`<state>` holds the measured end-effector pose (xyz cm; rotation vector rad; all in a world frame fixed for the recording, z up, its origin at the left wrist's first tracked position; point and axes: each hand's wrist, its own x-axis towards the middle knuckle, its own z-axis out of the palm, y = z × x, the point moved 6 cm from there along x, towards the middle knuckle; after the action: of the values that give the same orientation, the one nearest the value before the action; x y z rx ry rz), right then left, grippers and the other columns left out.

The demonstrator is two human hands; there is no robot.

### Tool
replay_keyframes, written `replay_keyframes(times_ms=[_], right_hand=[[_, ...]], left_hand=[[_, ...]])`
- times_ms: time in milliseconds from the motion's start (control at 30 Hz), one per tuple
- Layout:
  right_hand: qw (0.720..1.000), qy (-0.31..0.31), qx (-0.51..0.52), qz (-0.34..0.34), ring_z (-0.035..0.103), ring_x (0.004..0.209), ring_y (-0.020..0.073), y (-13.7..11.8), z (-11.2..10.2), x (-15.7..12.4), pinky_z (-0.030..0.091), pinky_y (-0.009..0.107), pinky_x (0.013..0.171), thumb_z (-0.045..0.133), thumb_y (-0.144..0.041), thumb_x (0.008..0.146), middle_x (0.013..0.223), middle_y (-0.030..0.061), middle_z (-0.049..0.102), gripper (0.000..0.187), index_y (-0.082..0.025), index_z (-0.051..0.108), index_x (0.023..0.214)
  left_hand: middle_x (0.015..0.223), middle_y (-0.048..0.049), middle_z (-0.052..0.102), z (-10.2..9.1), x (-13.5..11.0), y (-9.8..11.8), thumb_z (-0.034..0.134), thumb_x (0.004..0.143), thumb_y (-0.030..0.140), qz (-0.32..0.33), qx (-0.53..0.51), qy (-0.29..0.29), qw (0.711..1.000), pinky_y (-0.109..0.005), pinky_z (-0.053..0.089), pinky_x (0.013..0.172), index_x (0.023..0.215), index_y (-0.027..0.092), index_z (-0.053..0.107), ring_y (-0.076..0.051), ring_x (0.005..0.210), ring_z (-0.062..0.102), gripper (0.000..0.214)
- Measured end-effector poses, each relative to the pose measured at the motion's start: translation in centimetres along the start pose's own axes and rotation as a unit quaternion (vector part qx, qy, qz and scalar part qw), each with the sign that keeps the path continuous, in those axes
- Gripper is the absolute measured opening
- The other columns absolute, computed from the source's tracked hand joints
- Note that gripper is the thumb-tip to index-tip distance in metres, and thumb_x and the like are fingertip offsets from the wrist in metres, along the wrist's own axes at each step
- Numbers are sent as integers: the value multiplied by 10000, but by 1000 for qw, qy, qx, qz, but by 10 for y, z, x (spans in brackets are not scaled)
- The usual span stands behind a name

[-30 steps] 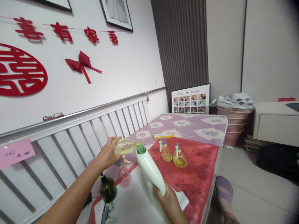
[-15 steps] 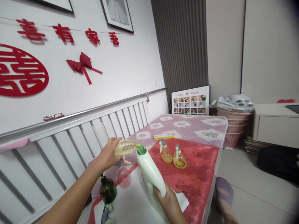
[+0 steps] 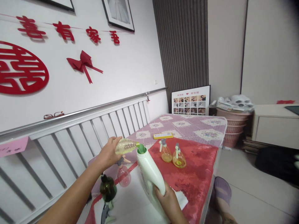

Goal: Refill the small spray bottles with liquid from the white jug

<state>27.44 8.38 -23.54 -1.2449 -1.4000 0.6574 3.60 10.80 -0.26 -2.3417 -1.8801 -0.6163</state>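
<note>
My left hand (image 3: 107, 154) is wrapped round a clear yellowish bottle (image 3: 126, 146), which lies almost level. Its neck meets the green inner piece (image 3: 141, 148) in the mouth of a large white jug (image 3: 151, 169). The jug leans toward the bottle, and my right hand (image 3: 171, 200) grips its handle. Whether liquid is flowing between the two I cannot tell. Below my left hand stand a pink spray bottle (image 3: 124, 177) and a dark green bottle (image 3: 107, 187). A grey-green spray head (image 3: 106, 214) lies near them.
Two spray bottles with yellow liquid, one left (image 3: 166, 154) and one right (image 3: 179, 160), stand on a red cloth (image 3: 198, 174). Behind them lies a yellow case (image 3: 163, 135). A white railing (image 3: 93, 132) runs along the left. A slippered foot (image 3: 223, 188) shows on the floor at right.
Both hands keep their hold, and bottle and jug stay almost where they were. The view has shifted slightly, showing more of the pink paper at the left.
</note>
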Motion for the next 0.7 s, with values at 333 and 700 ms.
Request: replay_keyframes(times_ms=[333,700], right_hand=[[1000,13,1,-18,727,786,285,1,2,1,573,381,694,545,-362,728,795,23,763,174,-263,648,828],[1000,12,2,-21,726,780,259,2,3,1,571,347,686,559,-348,739,809,-8,767,145,-284,647,835]], left_hand=[[1398,-104,353,0,2,-1,626,713,339,5,7,4,1000,-394,465,960,1404,265,334,-289,1132,553,754],[1406,-101,361,-2,1,-1,632,702,338,-2,3,1,1000,-388,475,939,1403,274,343,-287,1118,565,760]])
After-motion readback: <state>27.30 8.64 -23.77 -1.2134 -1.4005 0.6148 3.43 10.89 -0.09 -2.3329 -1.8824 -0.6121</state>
